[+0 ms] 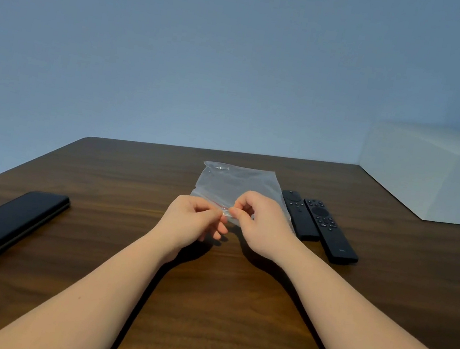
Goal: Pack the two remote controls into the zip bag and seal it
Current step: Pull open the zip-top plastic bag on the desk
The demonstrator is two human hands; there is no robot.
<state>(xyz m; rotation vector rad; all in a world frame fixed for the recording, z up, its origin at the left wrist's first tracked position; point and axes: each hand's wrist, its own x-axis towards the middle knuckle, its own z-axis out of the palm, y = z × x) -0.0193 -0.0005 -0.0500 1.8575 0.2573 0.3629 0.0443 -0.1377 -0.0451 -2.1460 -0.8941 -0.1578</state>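
Barely started: both remotes (319, 225) sit right of center, outside the bag (233, 186). Left hand (195, 220) and right hand (260, 223) pinch its mouth mid-frame, seemingly opening it.

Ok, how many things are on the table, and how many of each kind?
Remote controls: 2
Zip bag: 1
Black phone-like device: 1
White box: 1
Total: 5

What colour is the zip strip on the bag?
Red, a thin line on the clear zip bag between both hands; head view.
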